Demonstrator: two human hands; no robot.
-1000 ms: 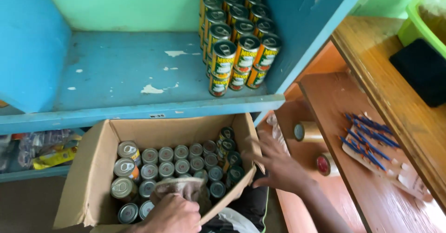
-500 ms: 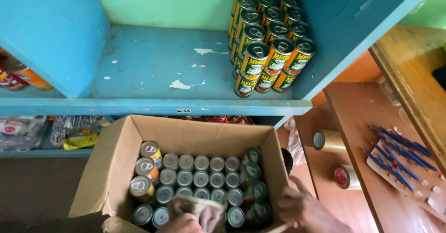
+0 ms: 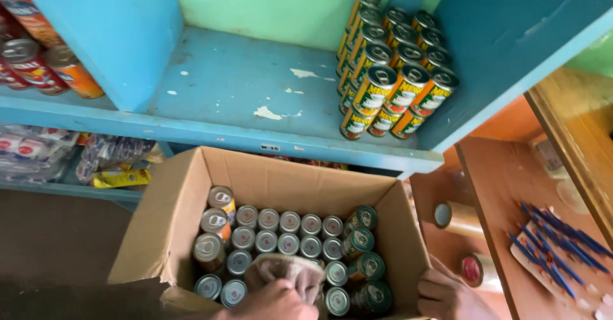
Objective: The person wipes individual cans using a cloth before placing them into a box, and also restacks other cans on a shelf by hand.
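Below, left hand clutches a beige cloth; right hand grips the cardboard box.

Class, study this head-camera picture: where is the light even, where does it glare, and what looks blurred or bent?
Head view: soft, even light on the chipped blue wooden shelf; small glints on silver can tops in the brown cardboard box; left hand with beige cloth slightly blurred; shelf edges bow from wide-angle distortion.
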